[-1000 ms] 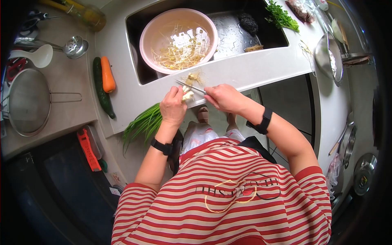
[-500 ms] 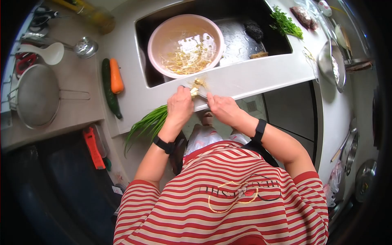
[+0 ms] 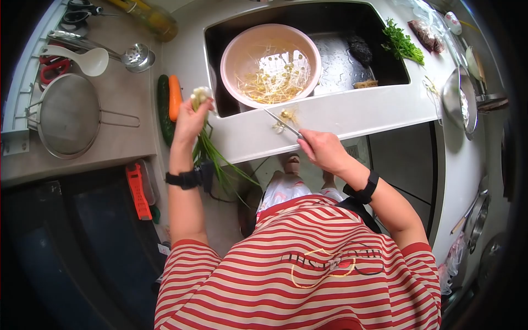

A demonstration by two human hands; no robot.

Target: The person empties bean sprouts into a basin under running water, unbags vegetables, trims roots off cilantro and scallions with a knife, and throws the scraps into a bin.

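My left hand [image 3: 190, 124] is closed around a bunch of green onions [image 3: 212, 151], their white ends up and the green leaves hanging over the counter edge. Beside that hand lie a carrot [image 3: 175, 98] and a cucumber [image 3: 164, 110]. My right hand [image 3: 324, 149] grips the handle of a knife [image 3: 283, 123], its blade pointing up and left over the counter. Cut-off root ends [image 3: 284, 119] lie on the counter's front strip by the blade, in front of a pink basin [image 3: 228, 80] holding bean sprouts in water.
The basin sits in a dark sink [image 3: 335, 60]. Leafy green herbs [image 3: 404, 43] lie at its right, near a metal bowl [image 3: 467, 104]. On the left are a strainer [image 3: 69, 115], a white ladle [image 3: 93, 61] and a skimmer [image 3: 135, 55].
My left hand has moved left and up with the green onions, away from the knife. The root ends stay on the counter, and my right hand still holds the knife nearby.
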